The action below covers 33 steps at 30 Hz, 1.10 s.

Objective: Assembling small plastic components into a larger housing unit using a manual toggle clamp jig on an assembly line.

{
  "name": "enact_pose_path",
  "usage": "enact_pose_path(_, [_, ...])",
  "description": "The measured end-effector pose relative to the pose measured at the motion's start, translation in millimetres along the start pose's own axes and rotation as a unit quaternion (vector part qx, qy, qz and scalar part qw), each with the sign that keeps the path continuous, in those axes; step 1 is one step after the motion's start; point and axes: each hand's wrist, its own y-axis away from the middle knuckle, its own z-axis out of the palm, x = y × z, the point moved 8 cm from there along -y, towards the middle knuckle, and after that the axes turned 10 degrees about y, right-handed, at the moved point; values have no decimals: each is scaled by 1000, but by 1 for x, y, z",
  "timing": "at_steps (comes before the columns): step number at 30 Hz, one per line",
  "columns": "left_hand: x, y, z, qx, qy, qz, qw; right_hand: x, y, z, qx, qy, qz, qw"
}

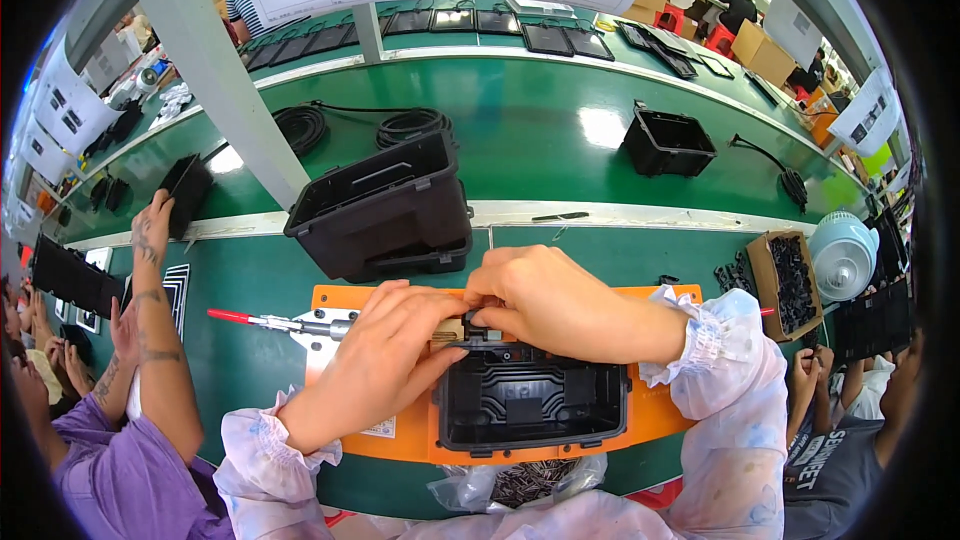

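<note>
A black plastic box (535,405) lies hollow side up in an orange fixture plate (660,390) in front of me. My left hand (385,355) rests over a metal toggle clamp (325,324) at the plate's left. Its fingers are stretched out, thumb and forefinger on either side of a tan block (447,332) by the box's upper left corner. Bent over the box's far edge, my right hand (540,305) has its fingertips pinched together beside that block. What they pinch is mostly hidden. The clamp's red handle (230,316) points left.
Larger black cases (385,210) stand beyond the plate, near coiled cables (413,127). At right are a carton of small black parts (793,285) and a blue fan (845,255). A bag of screws (530,482) lies closest to me. Co-workers' arms (160,340) reach in from both sides.
</note>
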Motion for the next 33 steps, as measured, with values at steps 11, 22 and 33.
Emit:
enact_pose_path(11, [17, 7, -1, 28, -108, 100, 989, 21, 8, 3, -48, -173, 130, 975])
enact_pose_path(22, [58, -5, 12, -118, -261, 201, 937, 63, 57, 20, 16, -450, 219, 866])
enact_pose_path(33, [49, -1, 19, -90, -252, 111, 957, 45, 98, -11, 112, -491, 165, 848])
